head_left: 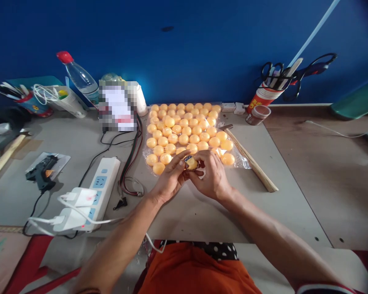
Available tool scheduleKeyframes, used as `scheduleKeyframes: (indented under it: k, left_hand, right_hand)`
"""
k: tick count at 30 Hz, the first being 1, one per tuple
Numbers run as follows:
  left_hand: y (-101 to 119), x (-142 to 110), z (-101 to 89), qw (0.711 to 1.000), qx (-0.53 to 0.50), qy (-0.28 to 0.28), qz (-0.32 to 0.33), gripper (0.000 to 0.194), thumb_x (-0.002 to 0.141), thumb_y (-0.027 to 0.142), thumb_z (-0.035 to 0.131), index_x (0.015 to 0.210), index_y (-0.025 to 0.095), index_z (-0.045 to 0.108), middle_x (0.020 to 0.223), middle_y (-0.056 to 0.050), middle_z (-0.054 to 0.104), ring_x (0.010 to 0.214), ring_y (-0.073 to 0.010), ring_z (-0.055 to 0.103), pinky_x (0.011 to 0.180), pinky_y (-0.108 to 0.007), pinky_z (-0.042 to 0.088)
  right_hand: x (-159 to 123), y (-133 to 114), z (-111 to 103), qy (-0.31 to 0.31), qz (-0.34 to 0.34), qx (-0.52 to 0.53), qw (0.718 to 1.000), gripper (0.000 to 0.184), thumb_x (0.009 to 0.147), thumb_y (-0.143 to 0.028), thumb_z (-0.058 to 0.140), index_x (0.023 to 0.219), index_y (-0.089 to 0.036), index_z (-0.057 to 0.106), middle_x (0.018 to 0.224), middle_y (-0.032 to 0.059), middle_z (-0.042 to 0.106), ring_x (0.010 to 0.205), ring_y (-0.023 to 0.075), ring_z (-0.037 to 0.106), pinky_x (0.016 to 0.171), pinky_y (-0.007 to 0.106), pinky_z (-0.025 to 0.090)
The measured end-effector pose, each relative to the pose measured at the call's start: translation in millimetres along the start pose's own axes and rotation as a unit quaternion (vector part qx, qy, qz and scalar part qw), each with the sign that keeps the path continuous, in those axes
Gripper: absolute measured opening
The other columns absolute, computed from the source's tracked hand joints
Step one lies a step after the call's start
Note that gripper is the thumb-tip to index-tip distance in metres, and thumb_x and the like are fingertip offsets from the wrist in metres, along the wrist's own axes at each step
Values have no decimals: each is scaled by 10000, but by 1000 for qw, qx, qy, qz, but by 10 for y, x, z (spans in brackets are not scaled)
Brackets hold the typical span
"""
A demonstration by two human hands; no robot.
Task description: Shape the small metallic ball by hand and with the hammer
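A small round object (191, 163), yellow with a dark patterned rim, is held between both hands just in front of my chest, above the table. My left hand (173, 173) grips it from the left, fingers curled around its side. On the opposite side my right hand (211, 173) pinches it with thumb and fingers, some of them hidden behind it. Just beyond the hands lie rows of orange balls (186, 130) with clear plastic film (243, 162) about them. A hammer with a wooden handle (254, 161) rests to the right of the balls.
On the left stand a white power strip (106, 175) with plugged-in chargers, a black glue gun (43, 171) and tangled cables. A red-capped bottle (79, 77) leans near the blue wall. At back right are a red cup of tools (265, 96) and a small jar (258, 115).
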State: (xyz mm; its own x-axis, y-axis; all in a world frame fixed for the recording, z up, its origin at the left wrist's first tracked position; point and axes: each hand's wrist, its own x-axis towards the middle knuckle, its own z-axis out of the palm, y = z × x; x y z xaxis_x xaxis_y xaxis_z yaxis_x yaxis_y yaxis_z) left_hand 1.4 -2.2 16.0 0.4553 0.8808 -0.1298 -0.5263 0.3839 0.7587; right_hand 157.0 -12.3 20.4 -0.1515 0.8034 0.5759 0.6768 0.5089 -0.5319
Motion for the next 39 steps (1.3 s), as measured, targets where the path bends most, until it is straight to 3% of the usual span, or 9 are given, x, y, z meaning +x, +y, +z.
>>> scheduleKeyframes:
  k: [6, 13, 17, 21, 23, 26, 34, 39]
  left_hand:
    - [-25, -1, 1, 995, 91, -20, 30, 614, 779, 371, 797, 1349, 296, 580, 1159, -67, 672, 1084, -231, 662, 932, -355, 533]
    - [-38, 20, 17, 995, 86, 2, 59, 537, 719, 311, 844, 1209, 237, 635, 1028, -43, 659, 938, -177, 625, 824, -297, 527]
    - [-10, 10, 24, 996, 74, 19, 55, 491, 744, 334, 822, 1190, 254, 631, 977, -23, 658, 891, -153, 618, 835, -299, 518]
    - [68, 25, -28, 995, 56, 34, 77, 481, 781, 345, 790, 1215, 268, 597, 911, -4, 647, 800, -139, 641, 809, -325, 536]
    - [105, 40, -60, 993, 49, 57, 90, 481, 772, 343, 797, 1201, 269, 592, 904, 5, 647, 740, -120, 637, 795, -324, 540]
    - [133, 58, -88, 992, 50, 71, 93, 474, 764, 337, 801, 1182, 261, 591, 894, 12, 643, 690, -103, 627, 771, -313, 547]
    - [107, 82, -137, 985, 77, 108, 106, 475, 745, 377, 813, 1160, 274, 607, 862, 10, 643, 653, -106, 616, 684, -266, 531]
    - [104, 96, -178, 969, 166, 137, 125, 499, 774, 445, 784, 1204, 271, 600, 844, -4, 645, 674, -144, 644, 690, -293, 530]
  right_hand:
    - [5, 33, 30, 19, -1, -6, 1000, 296, 715, -148, 587, 977, -236, 483, 876, 58, 584, 777, 232, 552, 711, 384, 447]
    - [-11, 35, 42, 5, -14, -17, 1000, 278, 744, -155, 589, 995, -226, 492, 906, 72, 621, 763, 227, 567, 722, 390, 448]
    - [23, 29, -69, -39, -15, 48, 998, 290, 773, -165, 598, 1048, -225, 528, 943, 74, 635, 841, 233, 584, 792, 412, 468]
    - [87, 103, -184, -4, 53, 118, 992, 143, 803, -165, 560, 932, -223, 576, 891, 53, 633, 794, 203, 589, 734, 361, 490]
    - [112, 160, -203, 12, 88, 102, 991, 119, 812, -136, 526, 854, -220, 599, 839, 42, 651, 771, 193, 601, 710, 337, 486]
    - [127, 223, -191, -15, 109, 83, 990, 155, 803, -110, 509, 807, -213, 625, 788, 25, 664, 714, 172, 599, 659, 295, 469]
    - [92, 304, -113, -85, 77, 37, 993, 204, 854, -102, 477, 852, -179, 665, 835, 65, 678, 760, 184, 605, 682, 285, 455]
    - [82, 349, -93, -102, 64, -12, 993, 176, 884, -140, 497, 858, -180, 667, 824, 71, 677, 741, 191, 596, 682, 294, 457]
